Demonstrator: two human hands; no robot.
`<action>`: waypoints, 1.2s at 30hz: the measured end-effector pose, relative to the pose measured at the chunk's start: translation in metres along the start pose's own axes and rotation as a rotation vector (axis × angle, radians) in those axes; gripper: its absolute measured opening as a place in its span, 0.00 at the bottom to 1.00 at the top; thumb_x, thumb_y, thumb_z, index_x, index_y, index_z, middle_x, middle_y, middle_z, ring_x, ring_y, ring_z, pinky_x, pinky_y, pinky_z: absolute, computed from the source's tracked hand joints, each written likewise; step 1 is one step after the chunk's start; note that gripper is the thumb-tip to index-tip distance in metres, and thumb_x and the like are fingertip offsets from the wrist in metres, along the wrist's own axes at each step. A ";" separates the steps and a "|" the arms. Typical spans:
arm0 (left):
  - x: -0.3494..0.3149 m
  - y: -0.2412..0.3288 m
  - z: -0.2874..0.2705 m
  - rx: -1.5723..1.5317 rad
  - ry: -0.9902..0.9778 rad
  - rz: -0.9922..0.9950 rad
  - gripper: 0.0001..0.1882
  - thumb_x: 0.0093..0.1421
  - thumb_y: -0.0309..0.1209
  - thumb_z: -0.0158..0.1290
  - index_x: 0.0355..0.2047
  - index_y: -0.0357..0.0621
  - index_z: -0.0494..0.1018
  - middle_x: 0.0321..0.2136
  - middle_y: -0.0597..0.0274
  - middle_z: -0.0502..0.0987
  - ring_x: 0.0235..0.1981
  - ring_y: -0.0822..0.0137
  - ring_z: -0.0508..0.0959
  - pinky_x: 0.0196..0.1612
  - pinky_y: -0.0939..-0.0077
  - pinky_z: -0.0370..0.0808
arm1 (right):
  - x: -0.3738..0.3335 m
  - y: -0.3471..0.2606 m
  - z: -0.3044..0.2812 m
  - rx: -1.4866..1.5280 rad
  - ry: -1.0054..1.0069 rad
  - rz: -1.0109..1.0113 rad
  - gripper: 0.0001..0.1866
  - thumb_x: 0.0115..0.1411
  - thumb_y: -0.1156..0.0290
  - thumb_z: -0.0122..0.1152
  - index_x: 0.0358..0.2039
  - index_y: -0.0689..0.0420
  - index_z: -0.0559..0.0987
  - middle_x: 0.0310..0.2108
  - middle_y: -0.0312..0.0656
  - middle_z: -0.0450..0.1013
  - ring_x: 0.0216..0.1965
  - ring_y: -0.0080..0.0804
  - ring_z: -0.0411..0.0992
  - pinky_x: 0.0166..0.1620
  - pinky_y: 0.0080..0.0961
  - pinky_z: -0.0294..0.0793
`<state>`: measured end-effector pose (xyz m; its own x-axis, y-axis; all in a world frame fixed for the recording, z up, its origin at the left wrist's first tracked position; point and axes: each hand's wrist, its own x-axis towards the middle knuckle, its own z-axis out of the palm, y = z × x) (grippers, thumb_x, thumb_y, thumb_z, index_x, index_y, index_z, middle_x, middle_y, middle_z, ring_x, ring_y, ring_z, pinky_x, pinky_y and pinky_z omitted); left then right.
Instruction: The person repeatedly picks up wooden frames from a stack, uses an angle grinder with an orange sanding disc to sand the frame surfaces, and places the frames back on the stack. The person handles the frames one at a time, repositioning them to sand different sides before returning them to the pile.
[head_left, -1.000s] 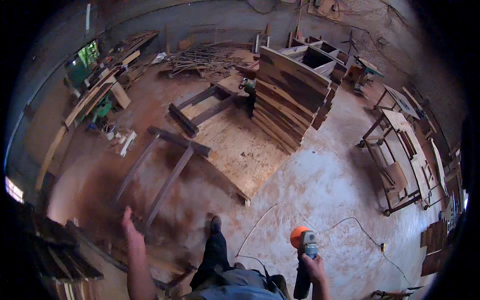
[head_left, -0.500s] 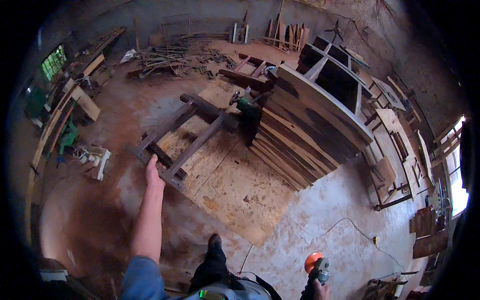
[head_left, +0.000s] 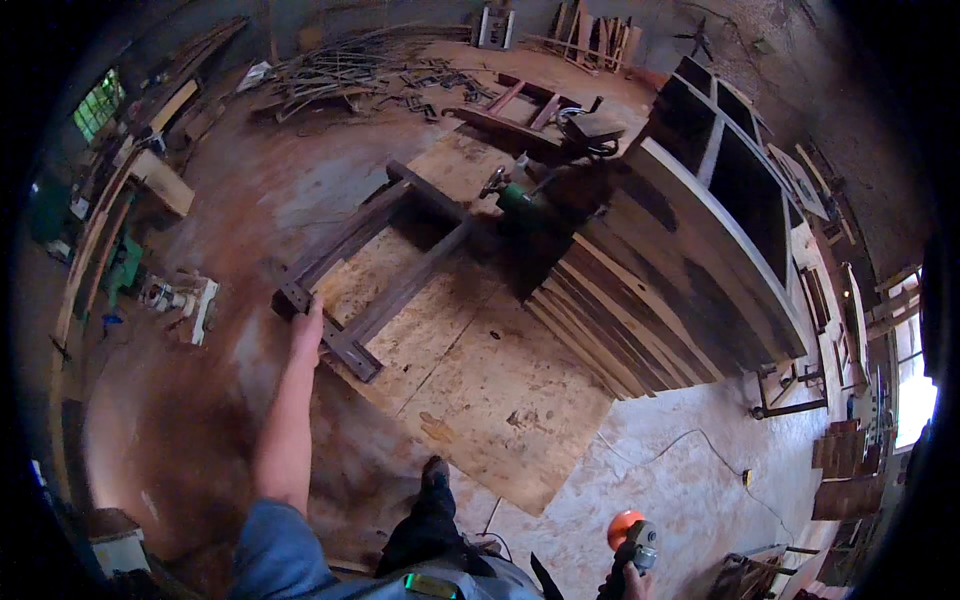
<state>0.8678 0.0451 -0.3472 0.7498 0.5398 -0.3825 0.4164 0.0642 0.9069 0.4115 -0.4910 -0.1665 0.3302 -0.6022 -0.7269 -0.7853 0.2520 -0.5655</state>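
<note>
My left hand (head_left: 308,332) is closed around the near end rail of a dark wooden frame (head_left: 408,288) with long side bars. The frame lies at a slant over a stained plywood sheet (head_left: 490,400). At the lower right, my right hand (head_left: 637,583) grips an angle grinder (head_left: 645,545). Its orange disc (head_left: 622,527) faces up and away from the frame. Part of the right hand is cut off by the lower edge.
A large striped wooden cabinet (head_left: 680,270) stands right of the frame, beside a green power tool (head_left: 518,198). A cord (head_left: 690,432) crosses the floor at right. Scrap wood (head_left: 340,85) is heaped at the back. My shoe (head_left: 435,472) is near the plywood.
The view has shifted, so the cabinet appears farther right and larger. My left hand stays on the frame's end rail, and the grinder remains in my right hand.
</note>
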 end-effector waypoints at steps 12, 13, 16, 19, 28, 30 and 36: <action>-0.084 0.071 0.080 1.281 -0.473 0.442 0.32 0.56 0.39 0.57 0.58 0.39 0.63 0.48 0.40 0.75 0.51 0.45 0.75 0.53 0.54 0.72 | 0.024 -0.004 0.003 -0.036 0.010 0.084 0.20 0.60 0.46 0.60 0.39 0.49 0.73 0.21 0.34 0.66 0.21 0.29 0.67 0.24 0.28 0.67; -0.076 0.058 0.086 1.332 -0.459 0.408 0.29 0.56 0.37 0.56 0.56 0.40 0.64 0.46 0.41 0.77 0.49 0.45 0.77 0.52 0.53 0.74 | 0.025 -0.003 0.002 -0.038 0.005 0.081 0.20 0.60 0.46 0.60 0.39 0.49 0.73 0.21 0.34 0.66 0.21 0.29 0.67 0.24 0.28 0.67; -0.056 0.032 0.089 1.253 -0.364 0.524 0.17 0.55 0.31 0.54 0.45 0.40 0.71 0.36 0.42 0.80 0.42 0.43 0.80 0.46 0.51 0.76 | 0.027 0.002 0.001 -0.038 0.002 0.087 0.20 0.60 0.47 0.60 0.39 0.49 0.73 0.22 0.35 0.66 0.21 0.29 0.68 0.24 0.28 0.67; -0.053 0.026 0.091 1.247 -0.367 0.540 0.13 0.55 0.30 0.54 0.40 0.40 0.73 0.34 0.41 0.80 0.41 0.43 0.80 0.45 0.51 0.76 | 0.027 0.007 -0.001 -0.039 -0.001 0.095 0.20 0.60 0.47 0.61 0.40 0.49 0.74 0.22 0.35 0.67 0.21 0.29 0.68 0.24 0.28 0.67; -0.058 0.050 0.079 1.280 -0.419 0.493 0.16 0.55 0.34 0.57 0.41 0.38 0.74 0.37 0.41 0.80 0.42 0.43 0.79 0.47 0.52 0.75 | 0.029 0.015 -0.002 -0.026 -0.014 0.104 0.20 0.60 0.48 0.61 0.42 0.50 0.74 0.23 0.35 0.68 0.22 0.30 0.69 0.25 0.29 0.68; -0.057 0.050 0.079 1.264 -0.432 0.488 0.19 0.55 0.37 0.58 0.43 0.38 0.74 0.37 0.41 0.79 0.43 0.44 0.79 0.48 0.52 0.74 | 0.029 0.016 -0.001 -0.025 -0.019 0.102 0.20 0.60 0.48 0.61 0.42 0.50 0.74 0.23 0.35 0.68 0.22 0.30 0.69 0.25 0.29 0.68; -0.040 0.031 0.079 1.137 -0.472 0.480 0.22 0.56 0.41 0.60 0.44 0.38 0.74 0.39 0.40 0.79 0.45 0.43 0.78 0.48 0.52 0.74 | 0.029 0.020 0.001 -0.029 -0.030 0.082 0.20 0.60 0.49 0.61 0.43 0.51 0.74 0.24 0.36 0.69 0.23 0.30 0.69 0.25 0.29 0.69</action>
<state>0.8913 -0.0403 -0.3176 0.9527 -0.0461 -0.3005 0.0835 -0.9107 0.4045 0.4063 -0.5027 -0.1991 0.2795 -0.5576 -0.7816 -0.8248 0.2773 -0.4928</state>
